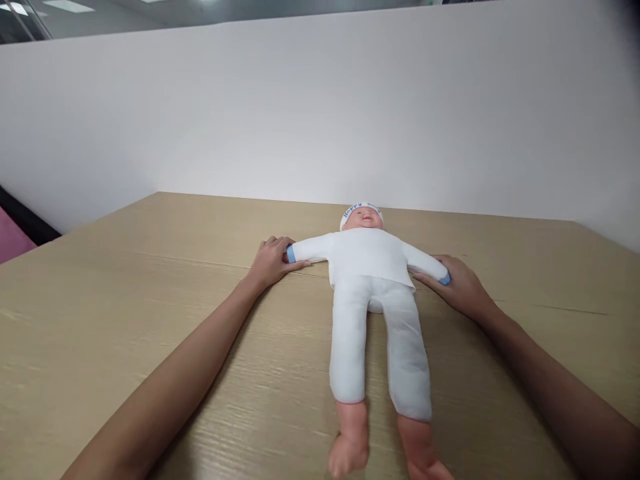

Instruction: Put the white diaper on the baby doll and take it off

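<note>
A baby doll (371, 260) in a white top and white trousers lies face up on the wooden table, its arms spread wide and its bare feet towards me. Blue cuffs end its sleeves, and a white headband with blue lettering (361, 208) circles its head. My left hand (274, 261) is closed around the cuff end of the doll's arm on the left, thumb along the underside. On the other side, my right hand (457, 285) grips the opposite sleeve end, with its fingers partly hidden behind the sleeve. Neither of the doll's hands can be seen.
The wooden table (125, 320) has thin seams across its top. A white partition wall (300, 113) rises behind its far edge. At the far left, a pink and black object (15, 233) shows beside the table.
</note>
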The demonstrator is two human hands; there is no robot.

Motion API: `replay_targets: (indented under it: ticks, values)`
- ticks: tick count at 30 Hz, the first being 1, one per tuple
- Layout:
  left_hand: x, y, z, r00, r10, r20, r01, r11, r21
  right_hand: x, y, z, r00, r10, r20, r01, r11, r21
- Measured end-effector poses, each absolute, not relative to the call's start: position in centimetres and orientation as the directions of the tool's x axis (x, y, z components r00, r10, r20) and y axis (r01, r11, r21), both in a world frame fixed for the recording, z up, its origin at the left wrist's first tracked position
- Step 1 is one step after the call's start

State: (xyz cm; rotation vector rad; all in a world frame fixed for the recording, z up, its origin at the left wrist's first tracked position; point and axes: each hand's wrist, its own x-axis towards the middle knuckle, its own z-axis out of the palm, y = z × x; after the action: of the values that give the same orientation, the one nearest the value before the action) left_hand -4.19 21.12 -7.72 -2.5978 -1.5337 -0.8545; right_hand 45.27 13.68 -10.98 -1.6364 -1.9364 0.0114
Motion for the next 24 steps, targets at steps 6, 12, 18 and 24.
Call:
replay_targets:
  ticks: [6,12,18,24]
  values:
    - [-4.6,20.9,-8.2,0.385,0.805,0.451,0.808,-0.53,0.256,46.7,14.7,-12.7,-0.083,0.855,0.512,0.898,0.287,-0.334]
    - [-5.2,18.9,-8.6,0.314,0.817,0.483,0.783,-0.511,0.355,46.2,12.7,-13.8,0.012,0.778,0.628,0.923,0.234,-0.307]
    - [-4.3,12.8,-7.9,0.161,0.78,0.604,0.738,-0.502,0.451,42.2,6.0,-11.7,0.229,0.668,0.708,0.843,0.228,-0.487]
    - [-0.2,-0.6,-4.9,0.053,0.756,0.652,0.604,-0.544,0.582,35.2,-6.3,-8.3,0.29,0.7,0.653,0.724,0.286,-0.628]
